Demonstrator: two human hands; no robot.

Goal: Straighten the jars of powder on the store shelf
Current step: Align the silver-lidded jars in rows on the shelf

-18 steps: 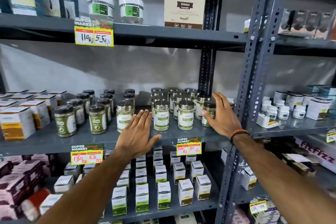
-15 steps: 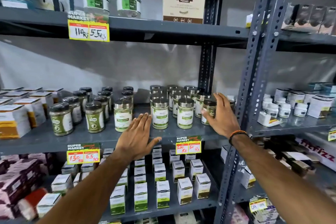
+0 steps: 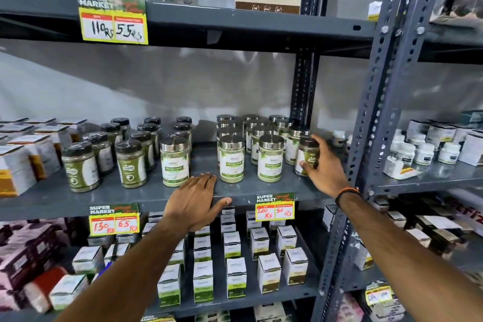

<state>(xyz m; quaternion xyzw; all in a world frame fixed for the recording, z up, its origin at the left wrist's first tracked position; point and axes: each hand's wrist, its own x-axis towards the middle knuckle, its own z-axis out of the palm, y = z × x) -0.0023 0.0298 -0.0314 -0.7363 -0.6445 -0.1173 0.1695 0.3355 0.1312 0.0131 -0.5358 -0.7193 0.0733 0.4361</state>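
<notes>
My right hand (image 3: 325, 165) is clamped on a dark-lidded jar (image 3: 308, 155) at the shelf's (image 3: 146, 195) right end; my left hand (image 3: 194, 200) rests flat, fingers spread, on the near edge. Steel-lidded jars (image 3: 251, 149) look mostly aligned; this stray remains.

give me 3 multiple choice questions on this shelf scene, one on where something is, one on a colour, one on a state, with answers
1. Where does the left hand rest?
A. on the front edge of the grey metal middle shelf
B. on the top shelf
C. inside a white box

2. What colour is the lid of the dark-lidded green powder jar that the right hand grips?
A. red
B. black
C. white

3. How does the front silver-lidded jar with a white and green label stand?
A. on its side
B. upside down
C. upright, lid on

Answers: 1 A, the palm lies flat on the shelf lip beside the price tags. 2 B, its lid is dark while neighbouring lids are silver. 3 C, its lid is on top and the label reads level.
</notes>
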